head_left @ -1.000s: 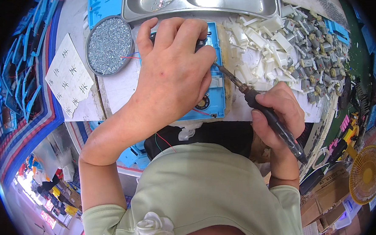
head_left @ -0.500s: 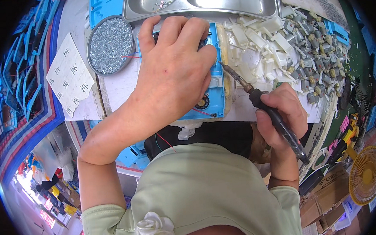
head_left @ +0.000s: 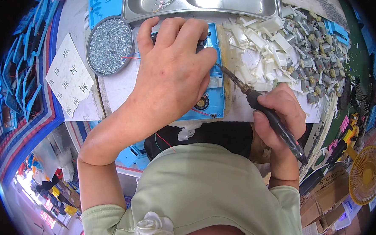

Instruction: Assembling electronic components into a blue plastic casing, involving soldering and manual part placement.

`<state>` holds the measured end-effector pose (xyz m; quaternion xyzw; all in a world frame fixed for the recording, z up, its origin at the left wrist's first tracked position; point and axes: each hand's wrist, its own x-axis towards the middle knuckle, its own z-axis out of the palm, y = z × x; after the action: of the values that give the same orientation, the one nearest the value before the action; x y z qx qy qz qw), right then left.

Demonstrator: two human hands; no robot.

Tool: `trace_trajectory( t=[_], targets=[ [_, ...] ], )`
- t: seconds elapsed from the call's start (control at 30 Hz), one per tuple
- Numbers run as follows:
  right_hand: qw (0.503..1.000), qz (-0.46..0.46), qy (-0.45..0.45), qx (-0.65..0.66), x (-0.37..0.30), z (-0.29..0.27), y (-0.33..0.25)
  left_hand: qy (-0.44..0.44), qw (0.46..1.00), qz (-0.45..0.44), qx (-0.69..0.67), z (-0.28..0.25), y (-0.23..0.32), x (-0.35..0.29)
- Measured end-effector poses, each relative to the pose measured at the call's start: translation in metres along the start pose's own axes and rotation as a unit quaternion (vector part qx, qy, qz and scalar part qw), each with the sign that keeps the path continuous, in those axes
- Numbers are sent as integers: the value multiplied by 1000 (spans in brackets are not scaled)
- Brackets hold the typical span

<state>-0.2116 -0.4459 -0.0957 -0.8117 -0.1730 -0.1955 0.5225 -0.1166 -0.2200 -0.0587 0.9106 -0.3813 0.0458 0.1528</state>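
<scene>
A blue plastic casing (head_left: 214, 97) lies on the work surface in front of me, with a round dark part and a pink-red wire in its near end. My left hand (head_left: 172, 63) covers most of it, fingers curled over its far part beside some black pieces. What those fingers grip is hidden under them. My right hand (head_left: 281, 112) holds a soldering iron (head_left: 273, 117) by its black handle. The iron's tip points up and left at the casing, close to my left thumb. Whether the tip touches anything cannot be made out.
Left of the casing stands a round dish (head_left: 110, 45) of small metal screws, near a marked paper sheet (head_left: 70, 77). A steel tray (head_left: 225, 13) sits at the far side. White plastic parts (head_left: 256, 41) and small grey motors (head_left: 317, 64) are heaped to the right.
The soldering iron and my right hand have shifted slightly left, bringing the tip nearer my left thumb. My left hand has barely moved. Thin wires by the screw dish have shifted a little.
</scene>
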Motion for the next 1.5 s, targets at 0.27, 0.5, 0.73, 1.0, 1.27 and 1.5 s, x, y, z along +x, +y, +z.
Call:
trace_trajectory(
  t=[0.27, 0.5, 0.73, 1.0, 1.27, 1.5],
  targets=[
    [1000, 1, -12, 2, 0, 1, 1, 14, 1000, 15, 14, 4, -3, 0],
    [999, -16, -23, -24, 0, 1, 0, 8, 1000, 10, 17, 4, -1, 1],
    [998, -36, -33, -50, 0, 0, -1, -4, 1000, 1, 17, 1, 1, 2],
    [998, -41, -14, -34, 6, -7, -1, -2, 1000, 7, 27, 1, 1, 3],
    [999, -40, -8, -35, 5, -8, -1, 5, 999, 21, 46, 3, 1, 4],
    [999, -41, -4, -31, 4, -11, 1, 12, 998, 29, 57, 3, 1, 5]
  ],
)
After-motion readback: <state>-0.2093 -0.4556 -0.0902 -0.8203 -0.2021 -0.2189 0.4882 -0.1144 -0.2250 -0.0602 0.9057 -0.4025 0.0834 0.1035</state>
